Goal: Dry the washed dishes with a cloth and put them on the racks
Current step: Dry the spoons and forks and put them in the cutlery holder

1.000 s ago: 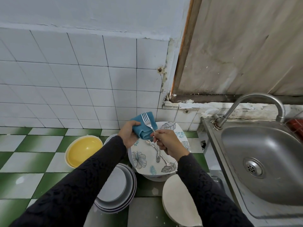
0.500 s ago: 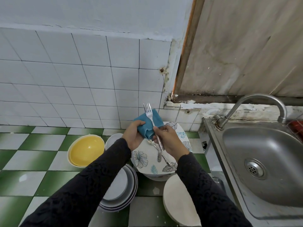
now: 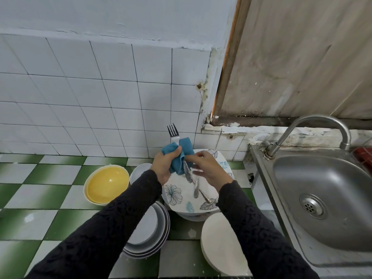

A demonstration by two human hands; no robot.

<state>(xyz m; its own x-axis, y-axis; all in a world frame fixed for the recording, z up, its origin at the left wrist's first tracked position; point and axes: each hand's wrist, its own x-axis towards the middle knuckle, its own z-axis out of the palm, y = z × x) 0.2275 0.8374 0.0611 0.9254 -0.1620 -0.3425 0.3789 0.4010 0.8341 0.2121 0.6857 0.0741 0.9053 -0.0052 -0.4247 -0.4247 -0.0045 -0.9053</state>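
Head view: a blue cloth [image 3: 186,146] is gripped by the left hand [image 3: 163,168], whose fingers [image 3: 174,152] are curled tight around it, and a fork [image 3: 173,132] is wrapped inside that cloth. The fork is held upright, its tines standing clear above the left fingers, while its patterned handle comes out below them. The handle is pinched just under the cloth by the right hand [image 3: 211,172]; the right fingers [image 3: 193,158] are bent toward the left ones and almost touch them, though they are blurred. Directly beneath both sets of fingers a floral plate [image 3: 174,195] is seen on top of other dishes, and more cutlery [image 3: 196,190] is laid across it, just below the right fingers. To the left of the left fingers a yellow bowl [image 3: 107,183] is set on the green and white tiled counter [image 3: 40,200], with a small white bowl [image 3: 141,171] between it and the left hand. Under the left sleeve a stack of grey plates [image 3: 150,234] is partly hidden. A pale upturned dish [image 3: 219,244] lies under the right sleeve. Well to the right of the right fingers a steel sink [image 3: 326,200] and its tap [image 3: 314,123] are seen.
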